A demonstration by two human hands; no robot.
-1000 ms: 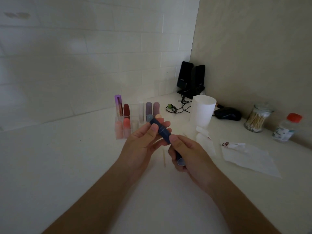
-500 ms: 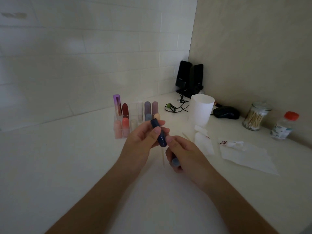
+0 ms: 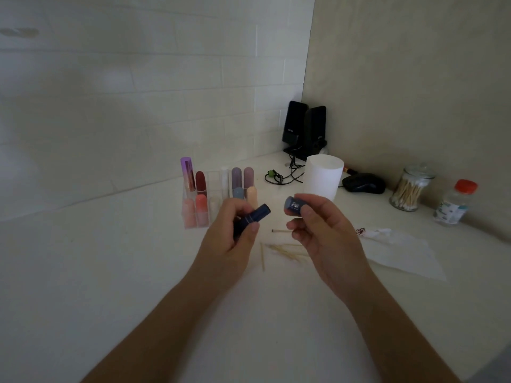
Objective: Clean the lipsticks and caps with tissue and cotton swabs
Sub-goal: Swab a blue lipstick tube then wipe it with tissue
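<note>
One lipstick [image 3: 253, 216], left grip [image 3: 229, 246]; cap [image 3: 292, 206], right grip [image 3: 325, 234].

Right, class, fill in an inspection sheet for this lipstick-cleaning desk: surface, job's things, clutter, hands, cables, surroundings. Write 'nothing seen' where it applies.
Surface: white counter, with loose cotton swabs lying on it.
Job's things: longer lipstick piece and shorter lipstick piece, dark blue, held apart; lipstick rack; stained tissue; swab jar.
Clutter: white cup, red-capped bottle, computer mouse.
Hands: left hand grips the longer lipstick piece; right hand pinches the shorter lipstick piece.
Cables: tangled cable beside the speakers.
Surroundings: tiled wall, plain wall.
</note>
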